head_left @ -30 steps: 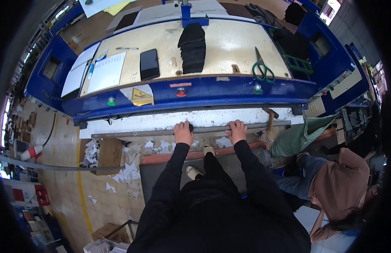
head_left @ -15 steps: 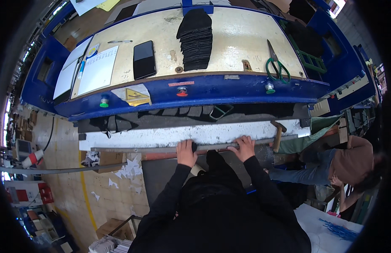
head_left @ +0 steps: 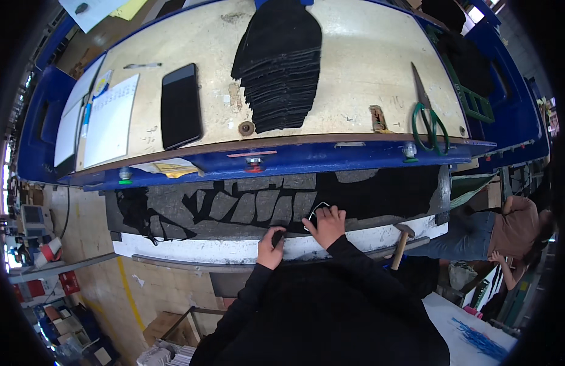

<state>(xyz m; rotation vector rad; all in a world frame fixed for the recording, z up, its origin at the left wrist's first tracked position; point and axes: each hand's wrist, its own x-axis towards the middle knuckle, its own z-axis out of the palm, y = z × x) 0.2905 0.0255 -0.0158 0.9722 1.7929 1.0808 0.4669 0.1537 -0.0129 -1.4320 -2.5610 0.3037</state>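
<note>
My left hand [head_left: 269, 251] is at the far edge of a white strip [head_left: 191, 249], its fingers closed around a small black piece [head_left: 278, 236]. Just to its right, my right hand [head_left: 328, 228] grips a metal-edged cutting die [head_left: 308, 221], partly covered by the fingers. The die rests on black sheet material [head_left: 392, 190], which lies on a dark grey bed [head_left: 118, 213]. Left of the die, a row of shaped holes has been cut through the sheet, with narrow black webs left between them.
Above the bed, a blue-fronted machine top carries a stack of black cut pieces [head_left: 279, 79], a phone [head_left: 181, 107], paper sheets [head_left: 111, 128] and green-handled scissors [head_left: 427, 116]. A hammer [head_left: 402, 245] lies at the strip's right end. Another person [head_left: 520, 229] stands at the right.
Both hands have moved forward from the near edge bar. My right hand has reached the die and taken hold of it. The view has shifted closer over the bed, showing more of the black sheet.
</note>
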